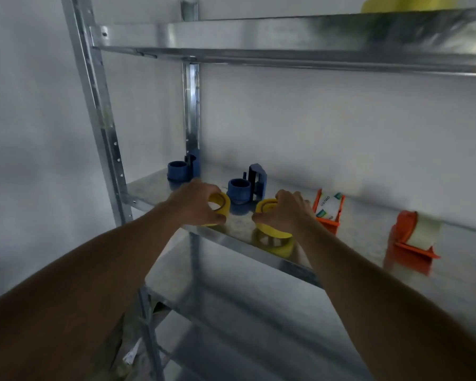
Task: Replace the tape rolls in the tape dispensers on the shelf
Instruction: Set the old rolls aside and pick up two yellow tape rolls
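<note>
Two yellow rolls sit at the shelf [261, 253] lip: my left hand [194, 203] curls round one roll [221, 206], my right hand [286, 213] round the other [272, 228]; near the empty blue dispensers [248, 189], a slipped roll could fall, I judge

Counted on the shelf [160, 185]: two blue dispensers [179, 169] [248, 188], two orange dispensers [329, 209] [412, 237], two yellow rolls [221, 206] [270, 218]. One blurred yellow item [401, 4] is noted above; two hands [193, 202] [289, 210] are seen
</note>
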